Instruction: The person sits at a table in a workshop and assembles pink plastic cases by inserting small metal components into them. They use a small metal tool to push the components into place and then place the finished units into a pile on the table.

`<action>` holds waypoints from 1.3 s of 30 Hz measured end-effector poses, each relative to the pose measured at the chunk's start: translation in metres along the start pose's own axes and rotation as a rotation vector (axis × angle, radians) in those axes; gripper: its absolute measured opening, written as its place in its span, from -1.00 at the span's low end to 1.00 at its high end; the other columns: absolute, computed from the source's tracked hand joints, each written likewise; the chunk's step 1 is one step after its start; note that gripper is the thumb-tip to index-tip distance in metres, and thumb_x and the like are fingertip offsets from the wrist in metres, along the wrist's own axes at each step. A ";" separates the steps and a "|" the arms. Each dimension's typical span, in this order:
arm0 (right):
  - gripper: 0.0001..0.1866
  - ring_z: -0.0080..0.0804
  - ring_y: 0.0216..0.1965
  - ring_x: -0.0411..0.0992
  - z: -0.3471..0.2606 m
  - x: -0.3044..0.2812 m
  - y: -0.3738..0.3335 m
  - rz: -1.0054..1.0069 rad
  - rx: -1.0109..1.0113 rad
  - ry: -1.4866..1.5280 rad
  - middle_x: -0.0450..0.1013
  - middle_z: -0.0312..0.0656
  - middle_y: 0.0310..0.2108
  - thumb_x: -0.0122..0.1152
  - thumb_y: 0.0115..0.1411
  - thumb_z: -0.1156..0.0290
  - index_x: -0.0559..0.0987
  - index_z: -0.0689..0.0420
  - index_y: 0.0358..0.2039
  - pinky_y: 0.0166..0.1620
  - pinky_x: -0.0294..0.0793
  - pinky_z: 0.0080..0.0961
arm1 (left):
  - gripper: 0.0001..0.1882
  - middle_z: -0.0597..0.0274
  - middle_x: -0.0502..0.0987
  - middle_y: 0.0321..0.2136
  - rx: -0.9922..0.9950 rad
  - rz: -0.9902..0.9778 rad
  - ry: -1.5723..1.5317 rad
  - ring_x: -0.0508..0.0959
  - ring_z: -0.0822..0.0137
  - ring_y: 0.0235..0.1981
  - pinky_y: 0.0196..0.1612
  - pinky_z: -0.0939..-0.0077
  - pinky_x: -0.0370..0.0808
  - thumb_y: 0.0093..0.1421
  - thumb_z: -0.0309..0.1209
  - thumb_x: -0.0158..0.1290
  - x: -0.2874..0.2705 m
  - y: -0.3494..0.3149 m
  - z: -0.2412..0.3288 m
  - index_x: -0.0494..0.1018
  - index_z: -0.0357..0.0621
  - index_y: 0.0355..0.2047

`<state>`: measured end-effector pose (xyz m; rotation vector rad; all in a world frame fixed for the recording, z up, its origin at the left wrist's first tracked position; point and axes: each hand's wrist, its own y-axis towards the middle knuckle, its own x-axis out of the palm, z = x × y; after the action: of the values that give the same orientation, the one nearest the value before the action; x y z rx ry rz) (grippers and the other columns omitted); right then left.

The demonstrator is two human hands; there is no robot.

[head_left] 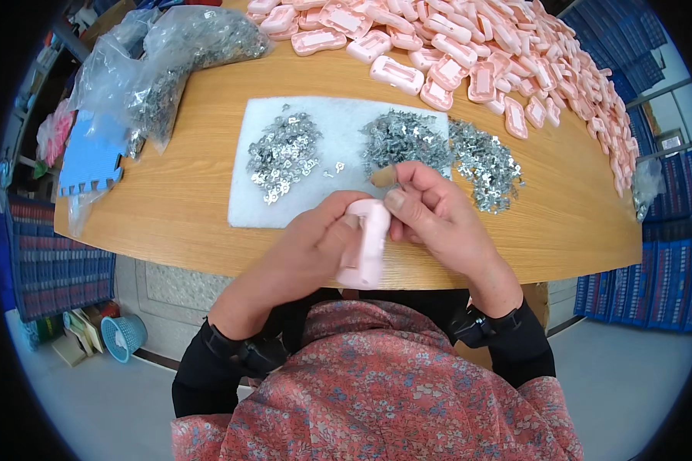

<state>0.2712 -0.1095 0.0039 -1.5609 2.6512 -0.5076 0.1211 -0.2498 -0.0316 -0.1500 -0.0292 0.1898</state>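
My left hand is closed around a pale pink plastic casing, held tilted over the table's near edge. The casing is slightly blurred. At its upper end my right hand has thumb and fingers pinched together; whatever they hold is too small or hidden to name. A tan cover wraps the tip of one right-hand finger. Just beyond both hands lies a white foam sheet, bearing a heap of small metal clips at left and a denser metal heap at right.
Another metal-piece heap lies right of the sheet on the wooden table. Many pink casings pile up across the far right. Clear bags of metal parts and a blue foam mat occupy the left. A blue basket stands on the floor.
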 end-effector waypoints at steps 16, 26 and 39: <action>-0.80 -0.75 -0.47 0.24 0.012 -0.005 0.000 0.101 -0.253 -0.436 0.34 -0.48 -0.54 0.37 0.14 0.42 0.65 0.19 -0.22 -0.39 0.30 -0.67 | -0.54 0.32 0.31 -0.44 -0.292 -0.363 -1.010 0.27 0.45 -0.56 -0.50 0.59 0.23 0.41 -0.18 -0.20 -0.007 -0.004 -0.014 0.25 -0.19 0.20; -0.85 -0.71 -0.43 0.31 0.038 -0.096 -0.052 0.575 -0.201 -0.562 0.38 -0.43 -0.51 0.30 0.19 0.47 0.56 0.26 -0.27 -0.35 0.35 -0.68 | -0.49 0.27 0.56 -0.21 -0.162 -0.037 -0.856 0.58 0.45 -0.30 -0.22 0.56 0.56 0.31 -0.33 0.05 -0.011 0.002 -0.010 0.31 -0.28 0.22; -0.81 -0.24 -0.39 0.50 0.039 -0.091 -0.051 0.571 -0.354 -0.951 0.49 -0.09 -0.38 0.26 0.12 0.57 0.54 0.21 -0.23 -0.31 0.49 -0.45 | -0.48 -0.14 0.53 -0.10 -0.166 -0.103 -1.039 0.59 -0.12 -0.10 -0.11 -0.18 0.61 0.31 -0.21 0.07 -0.002 0.009 -0.013 0.17 0.06 0.21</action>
<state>0.3667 -0.0648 -0.0311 -0.6827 2.2441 0.6057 0.1181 -0.2436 -0.0461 -0.2019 -1.0864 0.1447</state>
